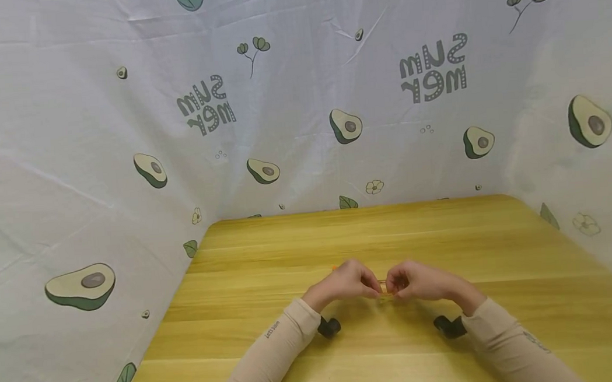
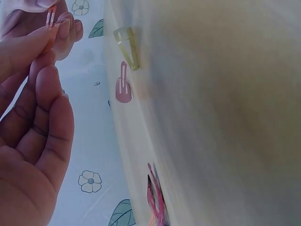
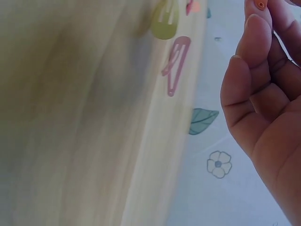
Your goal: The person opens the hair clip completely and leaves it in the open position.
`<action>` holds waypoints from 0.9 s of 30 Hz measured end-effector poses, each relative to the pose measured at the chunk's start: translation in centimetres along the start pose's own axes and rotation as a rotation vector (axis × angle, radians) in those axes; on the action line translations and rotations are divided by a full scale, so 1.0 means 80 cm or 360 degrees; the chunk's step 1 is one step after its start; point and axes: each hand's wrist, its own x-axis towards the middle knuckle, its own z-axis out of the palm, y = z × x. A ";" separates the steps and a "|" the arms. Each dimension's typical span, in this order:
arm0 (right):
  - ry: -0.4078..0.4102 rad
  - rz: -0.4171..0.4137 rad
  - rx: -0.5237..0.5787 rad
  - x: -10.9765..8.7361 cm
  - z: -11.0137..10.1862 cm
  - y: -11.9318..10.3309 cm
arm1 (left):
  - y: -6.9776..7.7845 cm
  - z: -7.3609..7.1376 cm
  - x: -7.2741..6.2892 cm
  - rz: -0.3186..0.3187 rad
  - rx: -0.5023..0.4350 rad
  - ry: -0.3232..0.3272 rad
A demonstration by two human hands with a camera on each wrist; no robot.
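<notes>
Fingertip to fingertip over the table, my left hand [image 1: 349, 280] and right hand [image 1: 422, 280] each pinch an end of an orange snap hair clip [image 2: 51, 20]. Only the clip's tip shows in the right wrist view, against my right fingers [image 3: 254, 40]. Below the hands lies a yellow-green snap clip [image 2: 134, 52]. Beside it is a mauve snap clip [image 3: 183, 44], its inner tongue sprung away from the frame. Much of the orange clip is hidden behind fingers and thumbs.
Dark pink clips [image 2: 161, 212] lie apart on the wooden table [image 1: 348, 358], with something orange by them. A small orange thing [image 1: 334, 267] peeks out behind my left hand. Black wrist cameras [image 1: 329, 327] hang under both sleeves. White printed cloth [image 1: 291, 116] surrounds the table.
</notes>
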 end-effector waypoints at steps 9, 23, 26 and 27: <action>-0.0047 -0.0019 -0.0024 -0.001 0.003 0.013 | 0.003 0.009 0.003 0.0016 0.0166 -0.0094; -0.0078 0.0031 -0.0066 -0.003 0.010 0.016 | 0.007 0.023 0.007 -0.0082 0.0334 -0.0136; -0.0089 0.0041 -0.0107 -0.001 0.013 0.016 | 0.007 0.025 0.009 -0.0077 0.0378 -0.0144; -0.0093 0.0043 -0.0122 0.000 0.014 0.016 | 0.008 0.025 0.010 -0.0073 0.0388 -0.0147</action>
